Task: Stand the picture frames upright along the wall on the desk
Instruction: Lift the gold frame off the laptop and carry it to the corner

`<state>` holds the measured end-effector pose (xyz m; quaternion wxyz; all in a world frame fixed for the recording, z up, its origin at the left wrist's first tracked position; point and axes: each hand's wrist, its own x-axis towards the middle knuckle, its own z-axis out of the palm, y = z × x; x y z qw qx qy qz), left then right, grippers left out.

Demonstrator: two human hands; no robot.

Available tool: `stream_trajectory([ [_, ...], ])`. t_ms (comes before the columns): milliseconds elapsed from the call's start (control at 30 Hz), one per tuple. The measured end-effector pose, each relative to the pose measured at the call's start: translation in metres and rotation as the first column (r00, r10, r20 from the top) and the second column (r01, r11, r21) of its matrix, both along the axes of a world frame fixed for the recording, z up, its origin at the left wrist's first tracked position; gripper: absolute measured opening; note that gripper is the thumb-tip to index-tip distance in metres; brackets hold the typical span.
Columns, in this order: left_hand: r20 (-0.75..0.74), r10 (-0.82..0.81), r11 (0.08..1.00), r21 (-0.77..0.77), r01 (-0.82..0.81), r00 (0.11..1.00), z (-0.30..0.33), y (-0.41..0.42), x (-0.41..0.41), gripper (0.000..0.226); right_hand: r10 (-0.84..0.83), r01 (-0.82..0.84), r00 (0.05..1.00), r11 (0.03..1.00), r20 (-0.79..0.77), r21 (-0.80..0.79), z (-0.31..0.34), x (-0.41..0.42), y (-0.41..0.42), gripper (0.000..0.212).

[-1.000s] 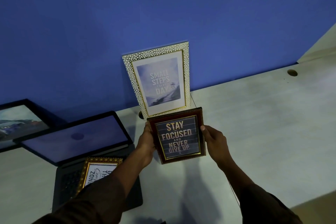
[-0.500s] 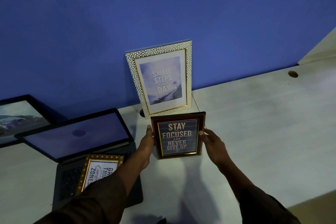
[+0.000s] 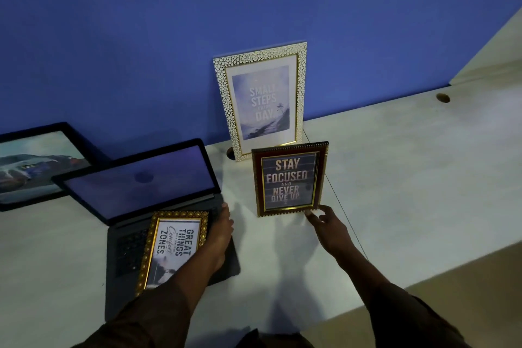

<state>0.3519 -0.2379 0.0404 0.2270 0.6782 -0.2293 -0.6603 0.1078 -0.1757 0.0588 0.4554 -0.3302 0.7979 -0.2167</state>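
A dark red and gold frame (image 3: 290,178) reading "Stay focused and never give up" stands upright on the white desk (image 3: 409,178), in front of a tall white pebbled frame (image 3: 261,99) that leans on the blue wall. My right hand (image 3: 327,224) is open, its fingertips at the red frame's lower right corner. My left hand (image 3: 219,232) rests open beside a gold ornate frame (image 3: 172,248) that lies flat on the laptop keyboard. A black frame (image 3: 31,162) with a car picture leans at the far left.
An open dark laptop (image 3: 141,186) sits left of centre, its screen tilted back. Two round cable holes are in the desk, one by the white frame (image 3: 231,153) and one at the right (image 3: 442,98). The desk's front edge runs along the lower right.
Both hands have let go of the red frame, which now stands by itself. My left hand moved down and left to the gold frame on the laptop; my right hand dropped to the red frame's corner.
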Motion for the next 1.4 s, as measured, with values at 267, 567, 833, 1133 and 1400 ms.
stream_trajectory([
  [267,0.046,0.086,0.982,-0.175,-0.077,0.995,0.001,0.058,0.088,0.054,0.155,-0.159,0.986,0.985,0.059,0.069,0.009,0.101,0.040,0.071],
  [567,0.149,0.158,0.965,-0.234,-0.121,0.976,0.001,0.122,0.224,0.020,0.357,-0.358,0.930,0.934,0.090,0.003,0.006,0.225,0.053,0.056],
  [833,0.124,0.255,0.951,-0.209,-0.226,0.959,0.009,0.128,0.260,0.026,0.506,-0.503,0.860,0.863,0.072,-0.052,0.020,0.263,0.022,0.012],
  [1133,0.185,0.133,0.989,-0.090,-0.118,0.974,0.012,0.107,0.260,0.018,0.471,-0.471,0.874,0.882,0.118,-0.031,-0.026,0.251,-0.016,0.045],
  [1400,0.193,0.020,0.999,0.038,-0.028,0.981,0.007,0.069,0.229,0.036,0.409,-0.422,0.883,0.907,0.231,0.007,-0.040,0.243,-0.038,0.015],
])
